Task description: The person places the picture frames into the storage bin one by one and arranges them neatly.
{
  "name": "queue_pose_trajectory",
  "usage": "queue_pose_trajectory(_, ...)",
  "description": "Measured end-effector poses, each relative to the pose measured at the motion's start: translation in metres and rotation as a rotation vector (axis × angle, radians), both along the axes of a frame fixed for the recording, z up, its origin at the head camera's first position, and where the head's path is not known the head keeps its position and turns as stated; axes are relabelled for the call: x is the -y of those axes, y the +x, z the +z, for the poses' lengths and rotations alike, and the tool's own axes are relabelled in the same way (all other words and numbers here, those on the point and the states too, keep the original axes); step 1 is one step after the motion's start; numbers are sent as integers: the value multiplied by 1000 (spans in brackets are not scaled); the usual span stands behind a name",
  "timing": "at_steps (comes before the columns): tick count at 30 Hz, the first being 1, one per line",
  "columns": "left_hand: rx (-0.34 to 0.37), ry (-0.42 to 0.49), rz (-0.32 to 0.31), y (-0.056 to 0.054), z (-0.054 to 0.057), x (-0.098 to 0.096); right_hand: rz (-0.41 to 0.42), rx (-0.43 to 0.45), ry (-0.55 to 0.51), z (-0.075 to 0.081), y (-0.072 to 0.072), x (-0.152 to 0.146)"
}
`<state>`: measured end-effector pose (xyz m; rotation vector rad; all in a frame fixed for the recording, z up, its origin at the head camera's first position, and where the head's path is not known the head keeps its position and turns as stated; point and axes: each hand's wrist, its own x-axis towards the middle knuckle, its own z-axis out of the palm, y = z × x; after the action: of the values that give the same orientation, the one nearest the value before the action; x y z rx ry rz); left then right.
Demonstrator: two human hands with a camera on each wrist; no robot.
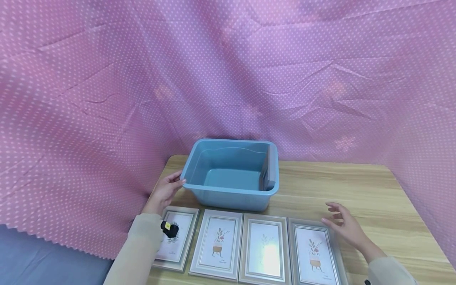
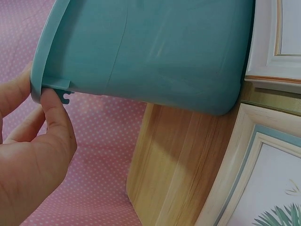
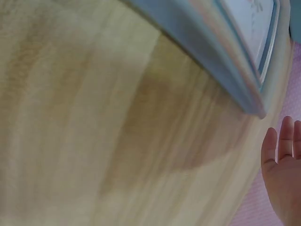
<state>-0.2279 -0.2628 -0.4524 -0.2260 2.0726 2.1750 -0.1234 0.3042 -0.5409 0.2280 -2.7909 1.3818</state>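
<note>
A blue plastic basin (image 1: 231, 198) stands on the table, one picture frame (image 1: 268, 168) upright against its right inner wall. My left hand (image 1: 165, 192) pinches the basin's left rim; in the left wrist view, thumb and fingers (image 2: 59, 115) grip the rim from both sides. Near the upper right corner of the rightmost picture frame (image 1: 315, 253) hovers my right hand (image 1: 345, 225), holding nothing, its fingers loosely bent. That frame shows a potted plant print, and its side edge appears in the right wrist view beside the hand (image 3: 284, 174).
Three more picture frames lie face up in a row: a pale one (image 1: 217, 243), one with glare (image 1: 265, 253), and one at the left (image 1: 178, 237) partly behind my sleeve. Wood-grain table (image 1: 342, 180) extends to the right. Pink dotted cloth (image 1: 228, 79) hangs behind and beside it.
</note>
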Motion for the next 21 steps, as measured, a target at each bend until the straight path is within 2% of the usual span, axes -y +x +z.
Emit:
queue_pose_trajectory(9, -4, -11, -6, 0, -2, 1, -58, 135, 40, -16, 10, -16)
queue_pose_trajectory(13, -8, -12, -10, -1, -3, 2, -71, 167, 50, -21, 14, -22)
queue_pose_trajectory(21, -7, -16, -17, -1, -2, 1, -65, 241, -8, -28, 17, -25)
